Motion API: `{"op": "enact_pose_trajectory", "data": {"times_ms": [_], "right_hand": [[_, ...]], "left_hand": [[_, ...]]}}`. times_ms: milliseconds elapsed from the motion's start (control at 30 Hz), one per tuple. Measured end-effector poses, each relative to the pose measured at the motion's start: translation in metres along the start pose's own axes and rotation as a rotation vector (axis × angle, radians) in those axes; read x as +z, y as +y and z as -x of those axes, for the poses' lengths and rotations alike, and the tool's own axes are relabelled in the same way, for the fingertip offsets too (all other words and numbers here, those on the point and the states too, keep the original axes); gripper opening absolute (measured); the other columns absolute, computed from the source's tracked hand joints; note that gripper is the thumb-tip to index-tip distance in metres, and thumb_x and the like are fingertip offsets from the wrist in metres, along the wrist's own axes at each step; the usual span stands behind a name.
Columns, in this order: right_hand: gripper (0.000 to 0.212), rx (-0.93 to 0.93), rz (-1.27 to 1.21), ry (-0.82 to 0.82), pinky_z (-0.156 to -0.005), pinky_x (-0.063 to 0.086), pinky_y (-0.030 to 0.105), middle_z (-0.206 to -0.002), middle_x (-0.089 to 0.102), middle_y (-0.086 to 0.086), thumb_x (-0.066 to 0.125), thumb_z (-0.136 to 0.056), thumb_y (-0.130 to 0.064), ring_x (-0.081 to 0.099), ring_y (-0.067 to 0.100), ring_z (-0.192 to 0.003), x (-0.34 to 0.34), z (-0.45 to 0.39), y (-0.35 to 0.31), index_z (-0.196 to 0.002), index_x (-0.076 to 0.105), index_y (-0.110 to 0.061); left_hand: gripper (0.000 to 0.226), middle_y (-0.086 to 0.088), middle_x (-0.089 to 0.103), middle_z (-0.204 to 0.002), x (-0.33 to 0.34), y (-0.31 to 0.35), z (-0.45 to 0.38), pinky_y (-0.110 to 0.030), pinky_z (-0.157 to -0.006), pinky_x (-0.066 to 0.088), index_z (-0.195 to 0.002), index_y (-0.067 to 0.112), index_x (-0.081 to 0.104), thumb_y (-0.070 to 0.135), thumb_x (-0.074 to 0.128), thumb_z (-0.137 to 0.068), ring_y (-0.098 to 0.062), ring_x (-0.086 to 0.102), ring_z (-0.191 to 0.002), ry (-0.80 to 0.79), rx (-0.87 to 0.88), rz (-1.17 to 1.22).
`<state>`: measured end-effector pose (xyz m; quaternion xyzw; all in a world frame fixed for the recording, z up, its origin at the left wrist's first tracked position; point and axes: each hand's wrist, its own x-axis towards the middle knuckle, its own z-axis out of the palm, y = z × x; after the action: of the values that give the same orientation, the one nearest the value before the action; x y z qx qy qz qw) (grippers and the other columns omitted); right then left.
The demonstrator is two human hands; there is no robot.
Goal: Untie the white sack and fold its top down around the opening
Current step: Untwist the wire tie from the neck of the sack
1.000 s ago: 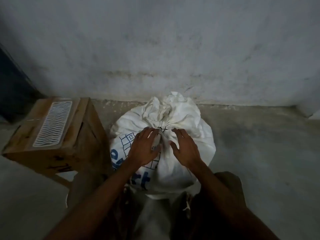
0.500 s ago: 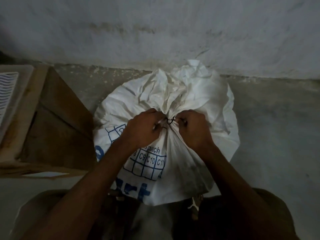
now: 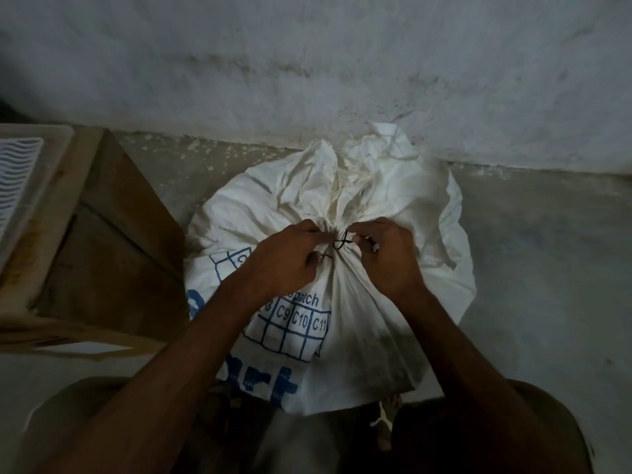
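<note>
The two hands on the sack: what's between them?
In the head view, a thin black tie knotted round the sack's gathered neck sits between the left hand and right hand.

The cardboard box (image 3: 102,254) at the left of the frame is cut off by the left edge, and so is the pale ribbed panel (image 3: 18,186) lying on its top. On the white sack (image 3: 393,200), the blue printed grid and lettering are partly covered by the left hand (image 3: 284,265) and forearm, so the words read only in fragments. The black tie (image 3: 342,242) at the sack's neck is thin and mostly hidden between the fingertips of both hands; its knot cannot be made out. The right hand (image 3: 390,258) hides the gathered cloth beneath it. The sack's base is lost in shadow at the lower middle of the frame.
</note>
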<state>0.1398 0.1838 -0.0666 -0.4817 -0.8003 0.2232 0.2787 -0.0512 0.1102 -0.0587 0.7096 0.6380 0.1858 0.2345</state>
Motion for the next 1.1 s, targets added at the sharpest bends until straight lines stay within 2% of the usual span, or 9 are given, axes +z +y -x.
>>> {"op": "enact_pose_trajectory", "data": {"times_ms": [67,200,267,367,433,500,767,967,1100], "right_hand": [[0.021,0.014,-0.004,0.024,-0.082,0.049,0.008,-0.099,0.074,0.0,0.066,-0.086,-0.004,0.067,0.005,-0.086,-0.001,0.0,-0.002,-0.1,0.077,-0.016],[0.015,-0.021,0.001,0.102,-0.08,0.055,0.032,-0.09,0.072,0.002,0.065,-0.086,-0.003,0.066,0.014,-0.085,0.004,0.004,-0.009,-0.091,0.076,-0.012],[0.016,-0.03,-0.004,0.099,-0.08,0.056,0.035,-0.091,0.072,0.004,0.065,-0.085,-0.001,0.067,0.017,-0.085,0.007,0.004,-0.009,-0.091,0.075,-0.011],[0.019,0.017,-0.037,0.064,-0.081,0.055,0.023,-0.096,0.072,0.003,0.066,-0.085,-0.002,0.068,0.014,-0.087,0.007,0.0,-0.004,-0.096,0.076,-0.013],[0.017,0.027,-0.047,0.064,-0.077,0.045,0.004,-0.094,0.073,0.002,0.068,-0.084,-0.003,0.068,0.011,-0.085,0.007,-0.002,-0.002,-0.093,0.077,-0.014],[0.014,0.049,-0.054,0.067,-0.073,0.038,-0.002,-0.09,0.072,-0.001,0.069,-0.083,-0.004,0.066,0.008,-0.082,0.008,-0.002,-0.002,-0.089,0.076,-0.015],[0.013,-0.003,-0.031,0.144,-0.075,0.053,0.031,-0.085,0.071,0.001,0.066,-0.08,-0.001,0.064,0.011,-0.08,0.016,0.007,-0.009,-0.083,0.072,-0.012],[0.023,0.081,-0.058,0.008,-0.083,0.058,0.032,-0.101,0.075,-0.007,0.071,-0.083,-0.017,0.07,0.008,-0.089,0.01,0.001,0.006,-0.102,0.076,-0.03],[0.011,0.106,-0.086,0.061,-0.076,0.059,0.028,-0.092,0.076,-0.009,0.071,-0.086,-0.023,0.069,0.002,-0.079,0.011,0.0,0.0,-0.093,0.079,-0.023]], "left_hand": [[0.051,-0.003,0.056,-0.133,0.0,0.0,0.0,-0.043,-0.095,0.052,-0.135,0.021,0.058,0.027,0.043,-0.087,-0.024,0.057,-0.121,0.001,-0.002,-0.005],[0.053,-0.004,0.056,-0.134,-0.001,0.001,0.001,-0.044,-0.095,0.052,-0.136,0.02,0.058,0.028,0.043,-0.086,-0.025,0.057,-0.121,-0.006,0.013,-0.005],[0.051,-0.006,0.057,-0.134,-0.002,0.001,0.001,-0.044,-0.095,0.052,-0.135,0.019,0.059,0.025,0.045,-0.087,-0.026,0.058,-0.121,-0.009,0.019,0.0],[0.049,-0.005,0.055,-0.135,0.0,0.0,0.001,-0.044,-0.097,0.051,-0.136,0.019,0.058,0.024,0.046,-0.089,-0.025,0.057,-0.122,-0.011,0.028,0.001],[0.045,-0.004,0.054,-0.137,0.001,-0.002,0.0,-0.043,-0.098,0.05,-0.137,0.02,0.057,0.021,0.051,-0.092,-0.024,0.055,-0.124,-0.014,0.029,-0.011],[0.045,-0.003,0.054,-0.137,0.002,-0.003,-0.002,-0.043,-0.098,0.05,-0.137,0.022,0.056,0.02,0.054,-0.092,-0.023,0.055,-0.124,-0.02,0.032,-0.022],[0.049,-0.001,0.056,-0.133,0.001,0.0,-0.002,-0.043,-0.094,0.052,-0.134,0.02,0.059,0.028,0.05,-0.086,-0.025,0.057,-0.119,-0.012,0.003,-0.04],[0.053,0.001,0.056,-0.128,0.005,0.001,0.0,-0.043,-0.089,0.054,-0.132,0.023,0.058,0.034,0.044,-0.083,-0.023,0.059,-0.114,-0.038,-0.005,-0.067],[0.051,0.0,0.056,-0.128,0.002,0.004,-0.001,-0.043,-0.09,0.053,-0.132,0.022,0.059,0.035,0.046,-0.084,-0.023,0.059,-0.115,-0.039,-0.013,-0.063]]}}
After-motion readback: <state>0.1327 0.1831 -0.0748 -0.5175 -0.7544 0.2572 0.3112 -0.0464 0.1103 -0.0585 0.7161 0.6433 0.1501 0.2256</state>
